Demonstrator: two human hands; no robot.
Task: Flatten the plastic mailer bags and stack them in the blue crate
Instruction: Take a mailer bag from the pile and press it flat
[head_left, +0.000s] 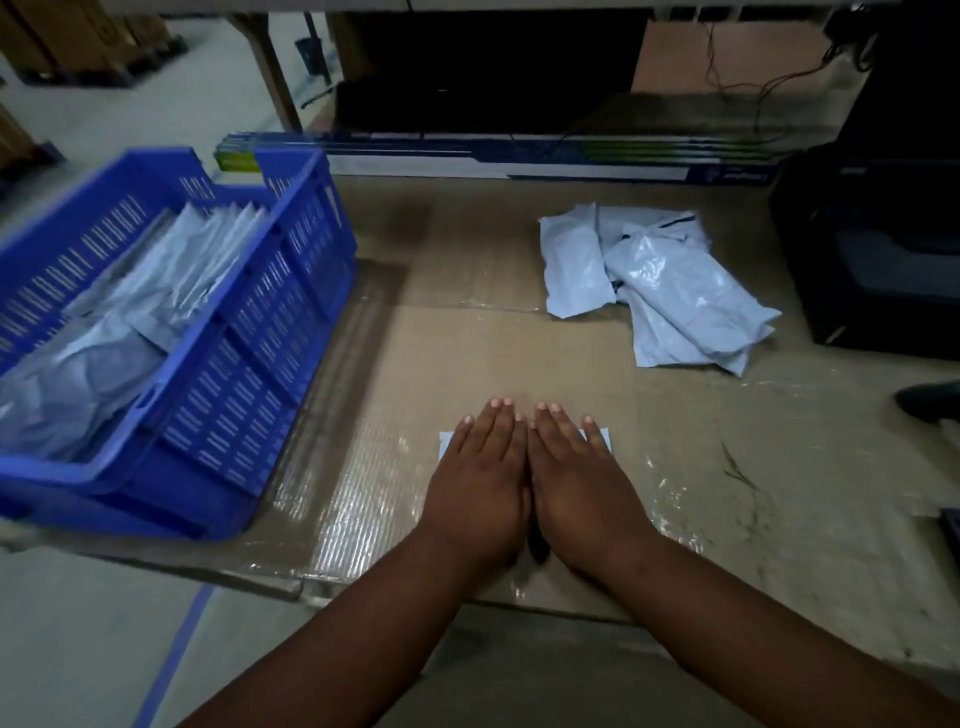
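Left hand and right hand pressing flat, fingers straight, side by side on a mailer bag, blue crate sitting left of them, crumpled bags lying beyond the right hand

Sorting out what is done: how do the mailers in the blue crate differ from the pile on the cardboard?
The mailers in the blue crate lie flattened and layered inside its walls; the loose pile looks puffy, crumpled and overlapping at odd angles. The crate sits left of both hands; the pile lies far right. Both are pale grey plastic.
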